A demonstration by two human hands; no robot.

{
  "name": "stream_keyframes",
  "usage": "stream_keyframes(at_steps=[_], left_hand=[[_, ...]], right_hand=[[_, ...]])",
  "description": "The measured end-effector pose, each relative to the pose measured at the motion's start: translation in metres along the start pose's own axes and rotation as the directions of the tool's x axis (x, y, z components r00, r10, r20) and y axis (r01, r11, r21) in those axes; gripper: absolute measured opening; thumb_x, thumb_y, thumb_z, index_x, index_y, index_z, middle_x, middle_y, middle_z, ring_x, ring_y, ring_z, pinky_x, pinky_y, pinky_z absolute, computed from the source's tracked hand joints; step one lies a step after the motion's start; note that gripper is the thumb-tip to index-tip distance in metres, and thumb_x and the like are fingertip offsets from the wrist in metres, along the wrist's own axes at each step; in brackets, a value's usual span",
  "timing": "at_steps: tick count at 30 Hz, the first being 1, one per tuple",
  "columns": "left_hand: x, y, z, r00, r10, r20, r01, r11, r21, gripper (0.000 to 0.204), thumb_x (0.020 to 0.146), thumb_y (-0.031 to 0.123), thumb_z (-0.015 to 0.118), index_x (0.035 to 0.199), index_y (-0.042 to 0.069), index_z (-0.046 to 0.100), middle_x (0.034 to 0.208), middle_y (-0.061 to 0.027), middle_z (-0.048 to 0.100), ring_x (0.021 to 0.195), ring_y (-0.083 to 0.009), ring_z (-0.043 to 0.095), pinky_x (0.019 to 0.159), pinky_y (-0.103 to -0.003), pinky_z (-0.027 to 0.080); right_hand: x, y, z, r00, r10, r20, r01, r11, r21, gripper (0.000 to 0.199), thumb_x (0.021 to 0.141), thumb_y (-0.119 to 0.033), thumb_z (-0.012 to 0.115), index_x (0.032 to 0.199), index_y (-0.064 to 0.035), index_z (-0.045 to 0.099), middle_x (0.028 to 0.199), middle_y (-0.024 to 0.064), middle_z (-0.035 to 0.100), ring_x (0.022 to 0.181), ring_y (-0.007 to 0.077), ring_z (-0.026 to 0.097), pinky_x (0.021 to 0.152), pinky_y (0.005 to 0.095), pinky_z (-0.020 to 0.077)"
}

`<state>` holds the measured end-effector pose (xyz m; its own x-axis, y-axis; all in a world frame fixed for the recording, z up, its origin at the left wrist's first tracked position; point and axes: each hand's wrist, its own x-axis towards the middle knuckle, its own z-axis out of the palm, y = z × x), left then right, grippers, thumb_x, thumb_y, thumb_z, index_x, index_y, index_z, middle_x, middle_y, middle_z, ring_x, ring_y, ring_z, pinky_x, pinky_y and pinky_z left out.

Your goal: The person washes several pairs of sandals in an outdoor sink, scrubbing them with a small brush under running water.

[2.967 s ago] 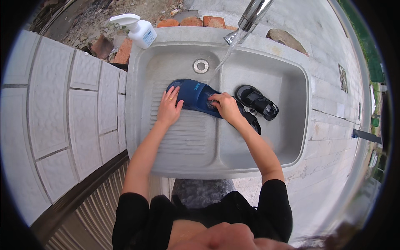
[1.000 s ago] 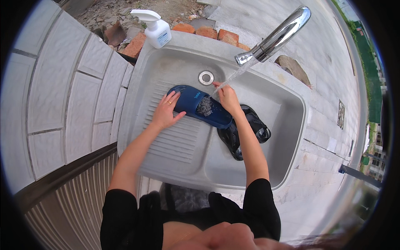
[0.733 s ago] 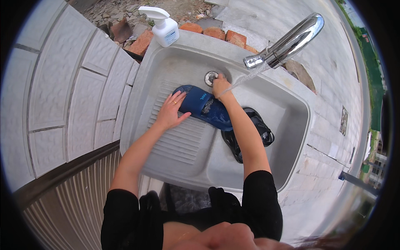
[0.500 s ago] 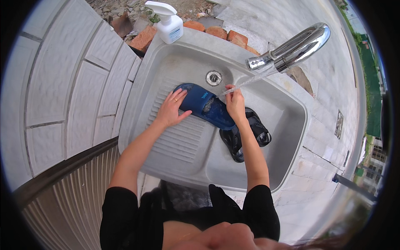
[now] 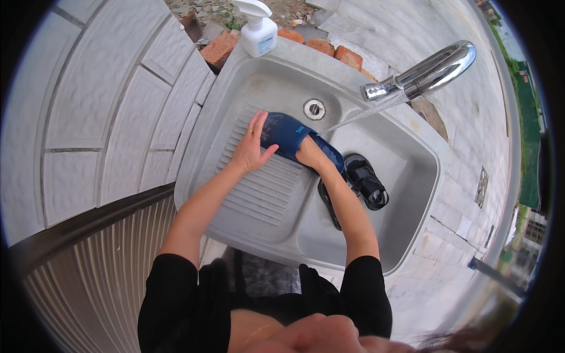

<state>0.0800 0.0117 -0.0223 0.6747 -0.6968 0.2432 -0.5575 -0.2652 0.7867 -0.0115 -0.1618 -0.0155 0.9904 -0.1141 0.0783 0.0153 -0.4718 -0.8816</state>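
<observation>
A wet blue slide sandal [image 5: 283, 129] lies over the ribbed board of the grey sink, its toe end toward the left. Around that toe end my left hand [image 5: 251, 147] is placed, fingers stretched along the end and thumb apart on the near side. My right hand [image 5: 310, 154] reaches into the foot opening under the strap, so its fingers are hidden. A thin stream of water from the chrome faucet [image 5: 421, 76] comes down by the strap. Just right of my right wrist lies a pair of black sandals [image 5: 366, 180], one partly covered by my forearm.
The grey sink [image 5: 438, 194] has a drain [image 5: 314, 109] beyond the blue sandal. On its far left corner stands a white spray bottle [image 5: 259, 36]. Red bricks [image 5: 348, 57] line the back edge, and a white block wall [image 5: 112, 117] rises close on the left.
My right hand has gone from the far side of the blue sandal, near the water stream, into its foot opening. My left hand stays at the toe end.
</observation>
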Motion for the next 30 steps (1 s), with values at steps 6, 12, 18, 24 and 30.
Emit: stream_keyframes(at_steps=[6,12,18,24,30], left_hand=[[-0.002,-0.031,0.008,0.998,-0.037,-0.057,0.048,0.98,0.192,0.046,0.083,0.005,0.051,0.128,0.003,0.042,0.129,-0.0154,0.045,0.116,-0.0353,0.043,0.096,-0.039,0.038],[0.003,-0.024,0.012,0.999,-0.012,-0.049,0.02,0.986,0.164,0.047,0.077,-0.004,0.05,0.123,0.006,0.05,0.121,-0.012,0.053,0.11,-0.0315,0.049,0.092,-0.037,0.042],[0.0,-0.016,0.003,0.998,-0.059,0.038,0.048,0.971,0.235,0.053,0.072,-0.008,0.049,0.117,0.018,0.058,0.124,-0.0053,0.052,0.109,-0.0281,0.048,0.092,-0.034,0.042],[0.008,-0.011,0.011,0.994,0.018,0.104,-0.044,0.966,0.253,0.052,0.072,-0.007,0.049,0.118,0.016,0.058,0.125,-0.0064,0.051,0.108,-0.0293,0.049,0.093,-0.035,0.041],[0.0,-0.018,-0.001,0.997,-0.033,0.067,0.015,0.965,0.261,0.052,0.073,-0.007,0.048,0.119,0.015,0.057,0.126,-0.0075,0.051,0.108,-0.0288,0.05,0.092,-0.037,0.041]], right_hand=[[-0.006,0.021,0.005,0.98,-0.141,0.143,0.168,0.966,-0.195,0.045,0.069,0.009,0.051,0.112,-0.002,0.055,0.12,0.0191,0.052,0.114,0.0361,0.046,0.096,0.0383,0.0373],[0.031,-0.026,0.011,0.945,-0.036,0.325,0.133,0.951,-0.28,0.033,0.082,-0.007,0.051,0.114,-0.0076,0.055,0.124,0.0141,0.05,0.114,0.0319,0.046,0.096,0.0366,0.0356],[-0.037,-0.007,0.003,0.987,-0.086,0.138,0.138,0.889,-0.436,0.024,0.076,-0.007,0.055,0.098,-0.0064,0.064,0.113,0.0129,0.055,0.104,0.0301,0.051,0.088,0.0357,0.0417],[-0.038,0.016,0.006,0.993,-0.096,0.062,0.114,0.814,-0.57,0.02,0.069,-0.002,0.054,0.086,-0.0029,0.063,0.091,0.0159,0.061,0.088,0.0298,0.058,0.078,0.0381,0.047],[-0.061,-0.004,-0.009,0.989,-0.121,-0.082,0.064,0.863,-0.501,0.023,0.069,0.006,0.05,0.088,-0.0006,0.061,0.099,0.016,0.06,0.091,0.0312,0.058,0.078,0.038,0.048]])
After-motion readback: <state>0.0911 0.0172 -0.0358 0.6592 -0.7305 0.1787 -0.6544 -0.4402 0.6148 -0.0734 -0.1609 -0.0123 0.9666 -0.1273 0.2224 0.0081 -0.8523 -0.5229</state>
